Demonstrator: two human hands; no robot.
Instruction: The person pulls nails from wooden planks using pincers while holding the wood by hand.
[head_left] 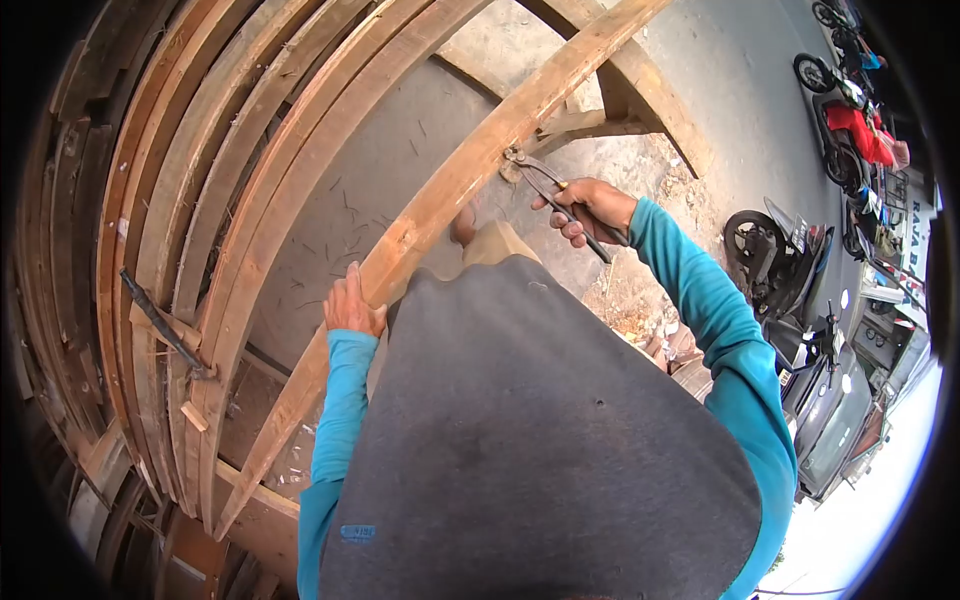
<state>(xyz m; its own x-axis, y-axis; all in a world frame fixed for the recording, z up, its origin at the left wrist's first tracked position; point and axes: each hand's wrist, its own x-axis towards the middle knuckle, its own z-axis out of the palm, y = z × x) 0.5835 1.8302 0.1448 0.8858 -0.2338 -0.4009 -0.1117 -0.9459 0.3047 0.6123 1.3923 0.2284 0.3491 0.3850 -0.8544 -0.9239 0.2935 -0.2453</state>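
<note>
A long wooden beam [455, 195] slants across in front of my body. My left hand [352, 303] grips it near the middle, its fingers over the upper face. In my right hand [592, 212] is a pair of long-handled pincers [545, 185], dark with a bit of yellow on one handle. Their jaws meet the beam's right edge farther up. Whether a nail sits in the jaws is too small to tell.
Curved planks [230, 200] are stacked at the left, with a hammer-like tool [165, 325] lying across them. Loose nails [340, 230] are scattered on the concrete floor. A wooden support [640, 90] stands under the beam's far end. Motorbikes [785, 255] are parked along the right.
</note>
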